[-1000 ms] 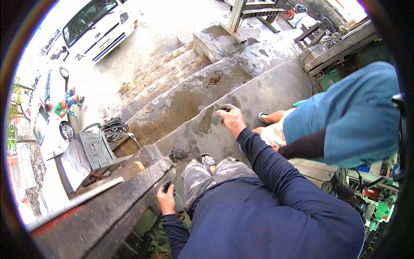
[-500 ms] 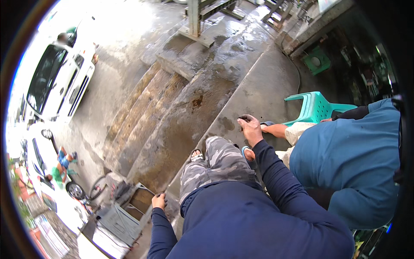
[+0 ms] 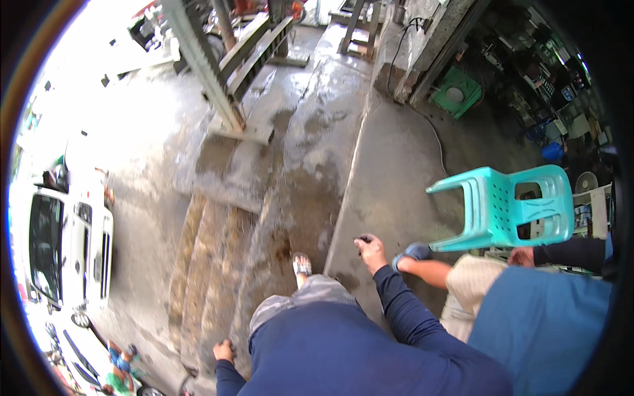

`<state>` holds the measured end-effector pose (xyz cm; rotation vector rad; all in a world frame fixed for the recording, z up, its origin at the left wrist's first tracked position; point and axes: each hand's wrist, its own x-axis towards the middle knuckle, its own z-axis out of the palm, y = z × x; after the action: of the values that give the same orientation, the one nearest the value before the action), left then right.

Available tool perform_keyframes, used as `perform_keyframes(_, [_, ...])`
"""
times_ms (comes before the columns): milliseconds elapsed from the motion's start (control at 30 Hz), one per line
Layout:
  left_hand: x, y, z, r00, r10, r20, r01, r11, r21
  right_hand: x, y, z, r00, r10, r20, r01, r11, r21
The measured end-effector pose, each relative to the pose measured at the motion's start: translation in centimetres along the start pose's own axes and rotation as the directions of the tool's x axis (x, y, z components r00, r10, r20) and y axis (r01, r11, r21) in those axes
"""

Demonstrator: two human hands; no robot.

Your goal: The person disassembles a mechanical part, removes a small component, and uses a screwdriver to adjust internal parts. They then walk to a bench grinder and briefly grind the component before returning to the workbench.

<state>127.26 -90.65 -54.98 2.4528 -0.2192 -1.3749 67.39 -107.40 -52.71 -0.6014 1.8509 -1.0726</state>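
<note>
My right hand [image 3: 372, 254] is held out in front of me, above the concrete walkway [image 3: 389, 191]. Its fingers are curled together, with something small and dark at their tips that I cannot make out. Low at my left side hangs my left hand [image 3: 224, 350], its fingers bent in. A dark patch shows there, too small to name. Neither hand touches anything around it. One of my feet, in an open sandal [image 3: 302, 264], shows ahead of my camouflage trousers [image 3: 300, 296].
At my right walks a person in a blue shirt [image 3: 538, 307], one hand beside a teal plastic chair [image 3: 492, 204]. A metal post [image 3: 211, 72] stands on a concrete base ahead. Worn concrete ridges [image 3: 205, 257] run on the left, with a white vehicle [image 3: 82, 254] beyond. Cables cross the floor.
I have moved forward along the walkway, so the metal post is nearer. The person at my right has dropped back a little, and more of the teal chair shows. Both my hands stay curled.
</note>
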Motion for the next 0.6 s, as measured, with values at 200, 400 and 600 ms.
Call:
perform_keyframes(200, [5.5, 22.3, 10.6, 0.971, 0.063, 0.230, -0.130, 0.949, 0.287, 13.8, -11.1, 3.9, 0.989, -0.114, 0.089, 0.108, 0.992, 0.068])
perform_keyframes(400, [13.0, 47.2, 24.7, 0.909, 0.252, 0.332, -0.338, 0.912, 0.233, 30.3, -19.9, 4.7, 0.900, -0.409, 0.153, 0.430, 0.775, -0.463])
perform_keyframes(600, [17.5, 72.2, 44.9, 0.943, 0.057, 0.328, -0.181, 0.915, 0.361, 43.7, -27.8, 1.7, 0.969, -0.233, -0.087, 0.187, 0.911, -0.368])
